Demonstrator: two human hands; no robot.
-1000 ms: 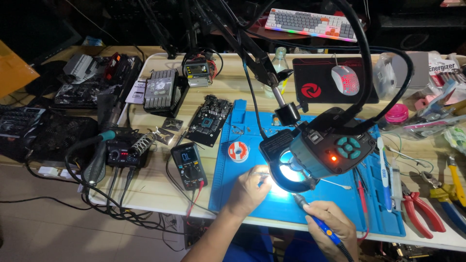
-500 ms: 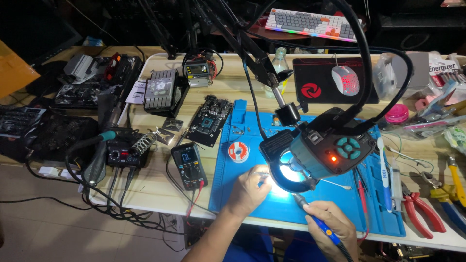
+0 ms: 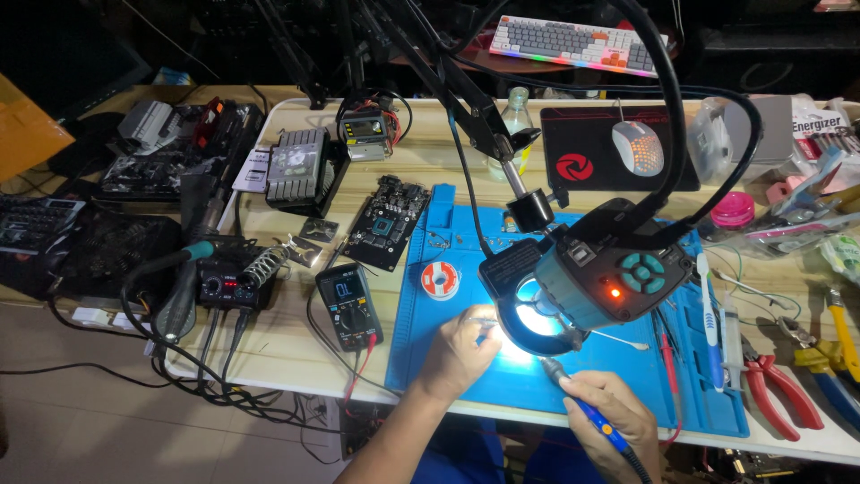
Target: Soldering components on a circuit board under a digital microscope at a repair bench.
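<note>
Soldering iron (image 3: 587, 414) sits pinched in the right hand (image 3: 614, 414), tip under the ring lamp (image 3: 573, 291); left hand (image 3: 461, 351) seemingly clasps something small on the blue mat (image 3: 448, 224). Work looks midway.

Ring-lamp head (image 3: 591, 287) hangs right over the bright patch of blue mat (image 3: 448, 358), blocking entry from above. Solder spool (image 3: 440, 280) and multimeter (image 3: 350, 306) crowd the left; open mat lies along the near edge.
</note>
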